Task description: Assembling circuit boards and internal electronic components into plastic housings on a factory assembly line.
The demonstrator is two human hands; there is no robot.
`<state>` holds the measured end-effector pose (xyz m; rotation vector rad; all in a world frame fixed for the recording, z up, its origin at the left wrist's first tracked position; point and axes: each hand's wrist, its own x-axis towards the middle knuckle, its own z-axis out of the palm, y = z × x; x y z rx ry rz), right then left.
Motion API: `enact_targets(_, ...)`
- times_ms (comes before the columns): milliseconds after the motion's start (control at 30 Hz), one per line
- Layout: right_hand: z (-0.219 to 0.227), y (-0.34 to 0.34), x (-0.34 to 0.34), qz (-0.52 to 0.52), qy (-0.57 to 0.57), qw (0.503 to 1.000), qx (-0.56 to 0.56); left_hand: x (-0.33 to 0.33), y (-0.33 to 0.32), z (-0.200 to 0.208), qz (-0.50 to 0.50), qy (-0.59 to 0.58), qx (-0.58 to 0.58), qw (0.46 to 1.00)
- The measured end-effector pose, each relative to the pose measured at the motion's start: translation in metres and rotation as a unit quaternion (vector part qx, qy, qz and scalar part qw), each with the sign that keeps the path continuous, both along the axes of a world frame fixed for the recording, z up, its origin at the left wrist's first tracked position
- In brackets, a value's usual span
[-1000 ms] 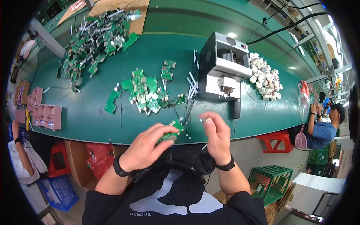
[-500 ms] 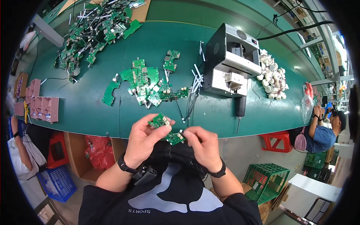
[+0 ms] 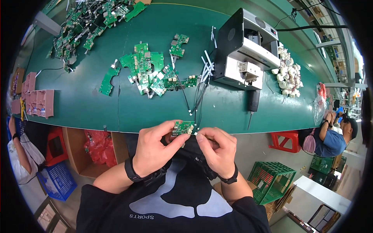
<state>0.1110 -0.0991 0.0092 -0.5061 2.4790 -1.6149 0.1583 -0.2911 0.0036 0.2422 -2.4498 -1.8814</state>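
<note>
The left hand (image 3: pixel 154 144) has its grip closed on a green circuit board (image 3: pixel 182 127) by the desk (image 3: pixel 155 116)'s near edge. Beside it is the right hand (image 3: pixel 218 149); whether its grip holds a white piece (image 3: pixel 195 133) I cannot tell.

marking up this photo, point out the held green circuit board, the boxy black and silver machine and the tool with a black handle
Held green circuit board (image 3: pixel 182 127), head view: visible face.
Boxy black and silver machine (image 3: pixel 254 53), head view: silver front bar.
Tool with a black handle (image 3: pixel 253 101), head view: on the handle.
</note>
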Motion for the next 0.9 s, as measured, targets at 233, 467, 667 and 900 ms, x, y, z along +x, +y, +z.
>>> enact_targets(233,-0.006,-0.002,0.003,-0.015,0.021,1.0,0.016,0.002,0.0,0.006,-0.041,0.031,-0.06,0.997)
enact_targets(467,-0.005,-0.005,0.007,-0.008,0.037,0.998,0.042,0.002,0.003,-0.001,-0.044,0.116,-0.136,0.983)
enact_targets(667,-0.005,-0.003,0.006,0.009,0.045,0.997,0.054,0.006,0.005,-0.007,-0.041,0.132,-0.143,0.98)
enact_targets(900,-0.007,-0.002,0.007,0.03,0.044,0.997,0.059,0.007,0.0,-0.001,-0.061,0.126,-0.133,0.981)
